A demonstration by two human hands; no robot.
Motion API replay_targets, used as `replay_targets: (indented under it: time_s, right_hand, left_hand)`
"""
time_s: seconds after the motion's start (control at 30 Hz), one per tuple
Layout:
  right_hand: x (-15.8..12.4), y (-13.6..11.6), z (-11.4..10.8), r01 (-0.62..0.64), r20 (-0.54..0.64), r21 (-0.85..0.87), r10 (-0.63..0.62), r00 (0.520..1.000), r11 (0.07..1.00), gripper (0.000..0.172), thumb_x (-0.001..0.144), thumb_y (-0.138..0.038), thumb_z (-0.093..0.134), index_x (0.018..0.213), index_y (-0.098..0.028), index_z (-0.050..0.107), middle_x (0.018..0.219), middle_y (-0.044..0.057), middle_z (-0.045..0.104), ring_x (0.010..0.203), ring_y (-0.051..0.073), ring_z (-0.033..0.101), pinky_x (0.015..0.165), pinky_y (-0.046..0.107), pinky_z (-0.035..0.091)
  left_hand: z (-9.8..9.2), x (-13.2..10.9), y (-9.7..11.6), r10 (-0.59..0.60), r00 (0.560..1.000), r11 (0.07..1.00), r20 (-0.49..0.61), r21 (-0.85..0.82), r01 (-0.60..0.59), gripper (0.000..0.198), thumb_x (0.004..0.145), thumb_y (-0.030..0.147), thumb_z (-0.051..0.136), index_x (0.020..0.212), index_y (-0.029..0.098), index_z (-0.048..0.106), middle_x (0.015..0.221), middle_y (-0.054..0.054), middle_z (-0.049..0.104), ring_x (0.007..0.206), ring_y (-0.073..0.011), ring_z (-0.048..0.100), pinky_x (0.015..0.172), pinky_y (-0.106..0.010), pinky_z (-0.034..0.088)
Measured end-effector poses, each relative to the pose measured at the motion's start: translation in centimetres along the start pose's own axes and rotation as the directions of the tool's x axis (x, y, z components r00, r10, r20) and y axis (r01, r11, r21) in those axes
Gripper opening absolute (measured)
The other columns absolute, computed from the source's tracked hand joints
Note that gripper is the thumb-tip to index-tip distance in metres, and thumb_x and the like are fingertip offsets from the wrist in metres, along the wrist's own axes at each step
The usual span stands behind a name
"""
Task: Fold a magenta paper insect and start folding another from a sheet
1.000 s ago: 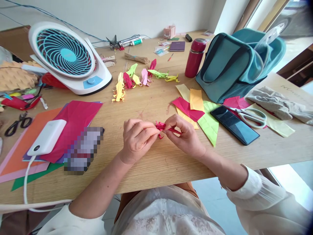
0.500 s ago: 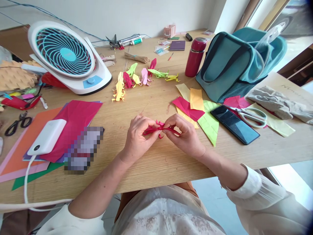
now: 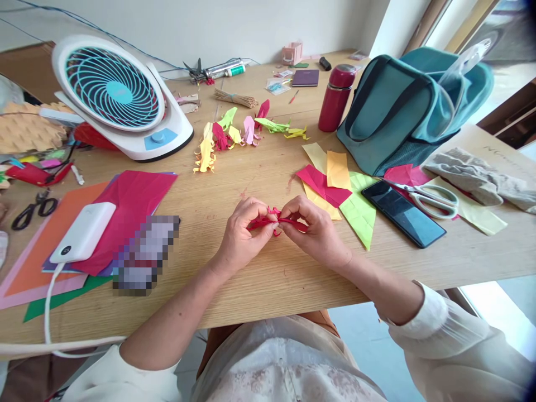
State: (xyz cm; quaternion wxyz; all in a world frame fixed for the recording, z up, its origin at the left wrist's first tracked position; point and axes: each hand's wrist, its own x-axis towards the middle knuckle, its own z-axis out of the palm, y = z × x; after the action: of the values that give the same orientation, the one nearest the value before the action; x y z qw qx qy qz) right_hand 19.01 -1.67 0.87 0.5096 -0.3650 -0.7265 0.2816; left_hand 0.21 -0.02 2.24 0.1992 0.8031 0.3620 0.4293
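Just above the table's near part, my left hand [image 3: 243,233] and my right hand [image 3: 312,230] pinch a red piece of folded paper [image 3: 275,224] between thumbs and fingers. The fingertips nearly meet at its middle. Thin curled strips stick out above and below the fold, while both ends are partly hidden behind my fingers. Several folded paper figures [image 3: 206,151] in yellow, red, pink and green stand farther back. Right of my right hand lie loose paper pieces: a red piece [image 3: 324,186], an orange piece [image 3: 337,169] and a light green piece [image 3: 359,209].
On the left are a fan [image 3: 121,100], a white power bank [image 3: 84,231] with a cable on coloured sheets [image 3: 134,192], and black scissors [image 3: 36,209]. A phone [image 3: 402,213], pale-handled scissors [image 3: 433,200], a red flask [image 3: 336,99] and a teal bag [image 3: 389,111] occupy the right.
Both hands keep their pinch on the red folded paper, and the left fingertips have shifted slightly toward the right ones. The whole view has moved a little.
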Motion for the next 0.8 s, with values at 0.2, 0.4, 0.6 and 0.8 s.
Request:
replay_targets:
  time_s: [0.2,0.4,0.6,0.8]
  right_hand:
    - [-0.06,0.06,0.15,0.002,0.002,0.009,-0.002,1.0,1.0,0.009,0.095,-0.015,0.06,0.091,-0.023,0.058,0.085,0.002,0.061,0.077,0.015,0.059,0.065,0.028,0.048]
    - [0.01,0.05,0.18,-0.063,-0.007,0.023,0.063,0.998,0.998,0.005,0.095,-0.019,0.062,0.093,-0.023,0.06,0.084,0.001,0.064,0.076,0.015,0.06,0.066,0.029,0.047]
    - [0.06,0.25,0.43,-0.175,0.009,0.135,0.176,0.984,0.975,0.01,0.094,-0.027,0.066,0.09,-0.022,0.059,0.083,0.002,0.065,0.075,0.014,0.061,0.066,0.028,0.048]
    - [0.14,0.85,0.83,-0.338,0.115,0.423,0.321,0.94,0.841,0.029,0.089,-0.045,0.073,0.088,-0.021,0.058,0.081,0.001,0.065,0.075,0.014,0.064,0.072,0.031,0.052]
  left_hand:
    - [0.03,0.11,0.09,-0.049,0.999,0.997,-0.008,-0.062,0.049,0.01,0.087,0.017,0.07,0.083,0.022,0.063,0.087,0.0,0.062,0.086,-0.0161,0.061,0.083,-0.032,0.051]
    - [0.13,0.04,0.26,-0.117,0.992,0.99,-0.04,-0.089,0.113,0.012,0.091,0.019,0.066,0.079,0.021,0.064,0.086,-0.001,0.066,0.084,-0.0153,0.063,0.078,-0.029,0.052]
    - [0.35,-0.53,0.37,-0.067,0.993,0.997,-0.099,0.029,0.07,0.007,0.09,0.017,0.068,0.084,0.022,0.067,0.082,0.001,0.071,0.074,-0.0139,0.062,0.073,-0.028,0.05]
    - [0.08,-0.34,-0.25,0.154,0.985,0.973,-0.083,0.188,-0.136,0.009,0.095,0.017,0.065,0.088,0.022,0.068,0.086,0.001,0.075,0.079,-0.0151,0.064,0.082,-0.032,0.048]
